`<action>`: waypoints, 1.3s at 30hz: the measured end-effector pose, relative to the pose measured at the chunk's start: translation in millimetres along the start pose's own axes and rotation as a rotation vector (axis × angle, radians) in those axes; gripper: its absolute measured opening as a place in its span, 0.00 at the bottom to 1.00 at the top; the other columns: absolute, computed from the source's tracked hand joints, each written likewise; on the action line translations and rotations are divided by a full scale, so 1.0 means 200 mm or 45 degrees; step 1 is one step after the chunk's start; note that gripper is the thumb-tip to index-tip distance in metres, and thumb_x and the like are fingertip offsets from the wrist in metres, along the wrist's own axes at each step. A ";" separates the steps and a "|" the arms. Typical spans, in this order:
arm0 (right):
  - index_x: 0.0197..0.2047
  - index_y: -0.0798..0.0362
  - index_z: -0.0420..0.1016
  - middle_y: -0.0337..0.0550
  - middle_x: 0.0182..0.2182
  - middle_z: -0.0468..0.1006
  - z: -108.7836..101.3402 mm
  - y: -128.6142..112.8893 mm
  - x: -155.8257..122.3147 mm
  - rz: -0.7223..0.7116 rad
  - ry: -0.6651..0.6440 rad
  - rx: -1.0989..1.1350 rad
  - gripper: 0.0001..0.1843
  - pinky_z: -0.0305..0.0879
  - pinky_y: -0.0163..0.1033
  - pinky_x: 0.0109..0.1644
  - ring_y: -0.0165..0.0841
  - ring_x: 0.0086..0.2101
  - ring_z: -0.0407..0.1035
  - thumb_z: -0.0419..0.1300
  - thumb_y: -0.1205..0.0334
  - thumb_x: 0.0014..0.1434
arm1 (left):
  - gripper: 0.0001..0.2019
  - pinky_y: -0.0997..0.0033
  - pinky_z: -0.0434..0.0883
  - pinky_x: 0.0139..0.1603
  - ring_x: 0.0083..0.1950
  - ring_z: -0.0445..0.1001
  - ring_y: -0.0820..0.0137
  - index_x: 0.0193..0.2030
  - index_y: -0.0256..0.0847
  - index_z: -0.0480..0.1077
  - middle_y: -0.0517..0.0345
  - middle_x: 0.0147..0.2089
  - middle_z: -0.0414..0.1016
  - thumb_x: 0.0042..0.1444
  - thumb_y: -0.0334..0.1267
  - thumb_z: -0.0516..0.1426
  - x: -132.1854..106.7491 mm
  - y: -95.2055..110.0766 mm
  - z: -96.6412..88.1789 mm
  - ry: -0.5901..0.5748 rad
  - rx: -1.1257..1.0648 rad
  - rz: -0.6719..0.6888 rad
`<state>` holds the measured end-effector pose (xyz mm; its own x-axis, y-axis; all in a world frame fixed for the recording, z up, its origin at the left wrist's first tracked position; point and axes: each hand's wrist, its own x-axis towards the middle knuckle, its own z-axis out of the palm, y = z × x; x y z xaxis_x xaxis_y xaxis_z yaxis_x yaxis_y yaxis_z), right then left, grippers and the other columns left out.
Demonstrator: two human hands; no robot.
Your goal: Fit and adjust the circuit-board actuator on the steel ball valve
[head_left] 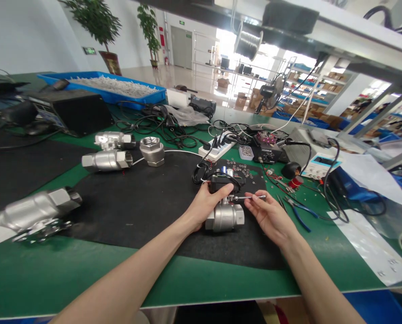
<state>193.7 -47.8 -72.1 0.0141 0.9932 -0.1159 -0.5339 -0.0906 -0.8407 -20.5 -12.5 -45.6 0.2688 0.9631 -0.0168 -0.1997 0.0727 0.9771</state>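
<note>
A steel ball valve [225, 218] lies on the black mat with a black actuator box [217, 183] mounted above it. My left hand [205, 202] is closed around the box's left side, its thumb across the front. Between the thumb and fingers of my right hand [268, 213] is a small slim wrench [250, 197]. Its tip reaches the stem area between box and valve; the exact contact is too small to make out. A coiled black cable [200, 173] sits at the box's back left.
Steel valves [108, 160] stand to the left, with a larger one [35, 211] nearer. Small rings [244, 170] lie scattered behind the work. Blue-handled pliers [302, 213], a power strip [216, 147] and a soldering station [317, 164] are rightward. A blue tray [160, 95] stands behind.
</note>
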 end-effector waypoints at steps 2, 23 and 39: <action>0.44 0.50 0.72 0.48 0.47 0.84 0.02 0.00 -0.01 -0.010 0.005 0.011 0.19 0.76 0.40 0.59 0.33 0.44 0.81 0.76 0.62 0.55 | 0.32 0.61 0.73 0.63 0.55 0.79 0.62 0.62 0.40 0.71 0.47 0.62 0.77 0.56 0.56 0.66 0.00 0.00 0.00 0.008 0.013 0.021; 0.55 0.52 0.65 0.44 0.36 0.84 0.15 -0.10 -0.15 -0.437 0.257 -0.295 0.29 0.74 0.31 0.35 0.28 0.30 0.75 0.76 0.59 0.57 | 0.32 0.60 0.73 0.64 0.61 0.77 0.58 0.62 0.40 0.72 0.48 0.62 0.76 0.55 0.55 0.67 0.00 0.01 0.00 0.038 0.035 0.053; 0.59 0.58 0.79 0.61 0.65 0.71 0.07 -0.25 -0.34 0.066 -0.232 0.167 0.56 0.77 0.39 0.40 0.48 0.54 0.74 0.65 0.18 0.43 | 0.31 0.60 0.77 0.57 0.56 0.79 0.59 0.61 0.40 0.73 0.45 0.61 0.77 0.56 0.56 0.66 -0.01 0.02 0.00 -0.031 -0.029 0.038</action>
<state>206.9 -110.0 -14.3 -0.1627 0.9854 -0.0501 -0.6355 -0.1435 -0.7587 -20.8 -14.4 -41.7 0.2850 0.9584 0.0174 -0.2291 0.0504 0.9721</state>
